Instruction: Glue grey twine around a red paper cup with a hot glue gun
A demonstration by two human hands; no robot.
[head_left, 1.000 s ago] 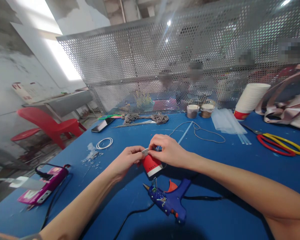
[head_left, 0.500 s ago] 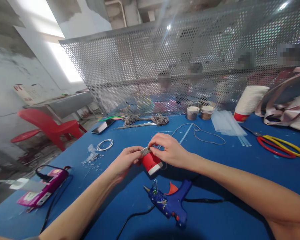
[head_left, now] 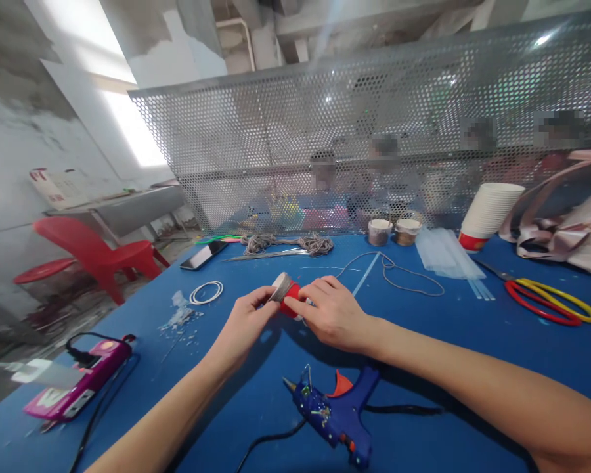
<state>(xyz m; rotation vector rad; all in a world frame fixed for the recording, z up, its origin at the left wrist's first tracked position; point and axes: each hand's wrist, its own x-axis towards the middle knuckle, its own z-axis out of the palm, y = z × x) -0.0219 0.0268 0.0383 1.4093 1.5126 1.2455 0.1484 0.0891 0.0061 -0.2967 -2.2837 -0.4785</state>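
Between my hands a red paper cup (head_left: pixel 290 305) lies tilted, its open end up to the left. Grey cord (head_left: pixel 280 289) is wound round the part near the rim. My left hand (head_left: pixel 249 315) grips the rim end, thumb on the cord. My right hand (head_left: pixel 332 313) is closed round the other end of the cup, fingers over the red side. A loose length of grey cord (head_left: pixel 414 289) lies on the table beyond my right hand. Nearer to me, a blue hot glue gun (head_left: pixel 332 410) lies on its side below the cup.
Scissors (head_left: pixel 546 301), clear plastic strips (head_left: pixel 448 253) and stacked paper cups (head_left: pixel 490 213) lie to the right. Two cord-wrapped cups (head_left: pixel 379 233) and cord bundles (head_left: pixel 315 244) stand along the back. At left are a white ring (head_left: pixel 206 293), scraps and a purple power strip (head_left: pixel 81 378).
The cup has turned from mostly upright to tipped over, its open end now up-left. My right hand has moved from the rim down to the cup's other end.
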